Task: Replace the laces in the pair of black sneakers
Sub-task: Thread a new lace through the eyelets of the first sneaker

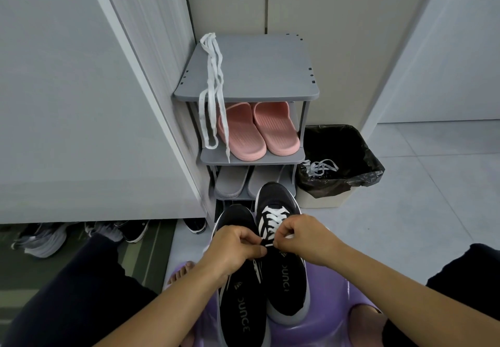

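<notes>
Two black sneakers stand side by side on a purple stool (324, 317) in front of me. The right sneaker (281, 273) carries a white lace (274, 220) crossed through its eyelets. The left sneaker (240, 300) shows no lace; my left hand covers much of its front. My left hand (232, 246) and my right hand (303, 234) meet over the right sneaker's upper eyelets, each with fingers curled and pinching the lace. A loose white lace (213, 86) hangs over the left edge of the grey shoe rack (259, 76). Another lace (320, 168) lies in the bin.
The rack holds pink slippers (257, 130) and grey slippers (232, 181) on lower shelves. A bin lined with a black bag (341, 162) stands right of the rack. More shoes (46, 238) sit under the cabinet at left. My knees frame the stool.
</notes>
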Demonstrator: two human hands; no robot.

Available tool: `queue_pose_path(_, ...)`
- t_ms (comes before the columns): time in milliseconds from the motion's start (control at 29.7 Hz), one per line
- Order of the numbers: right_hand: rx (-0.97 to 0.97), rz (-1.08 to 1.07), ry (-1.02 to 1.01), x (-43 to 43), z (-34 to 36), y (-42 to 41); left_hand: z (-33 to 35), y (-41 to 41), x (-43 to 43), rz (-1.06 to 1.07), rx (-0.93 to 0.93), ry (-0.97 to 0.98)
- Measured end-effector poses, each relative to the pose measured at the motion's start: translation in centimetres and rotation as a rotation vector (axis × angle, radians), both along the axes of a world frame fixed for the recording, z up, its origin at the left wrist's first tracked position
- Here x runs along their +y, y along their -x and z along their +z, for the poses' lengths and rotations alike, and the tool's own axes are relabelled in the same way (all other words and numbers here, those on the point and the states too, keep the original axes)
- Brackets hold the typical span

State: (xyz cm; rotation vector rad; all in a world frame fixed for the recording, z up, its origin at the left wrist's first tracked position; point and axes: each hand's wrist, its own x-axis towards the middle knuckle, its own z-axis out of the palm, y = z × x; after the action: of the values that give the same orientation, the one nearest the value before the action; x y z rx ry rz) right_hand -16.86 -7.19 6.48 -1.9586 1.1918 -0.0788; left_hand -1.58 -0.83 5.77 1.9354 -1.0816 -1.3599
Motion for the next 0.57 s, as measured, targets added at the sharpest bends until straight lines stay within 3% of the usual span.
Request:
queue_pose_path(472, -0.119, -0.033, -0.119, 0.37, 0.09, 0.52, -0.17, 0.04, 0.03, -0.055, -0.088, 0.047)
queue_pose_path(573, -0.075, -0.004, -0.046, 0.72, -0.19, 0.32, -0.19, 0.26, 0.1, -0.052, -0.119, 0.074)
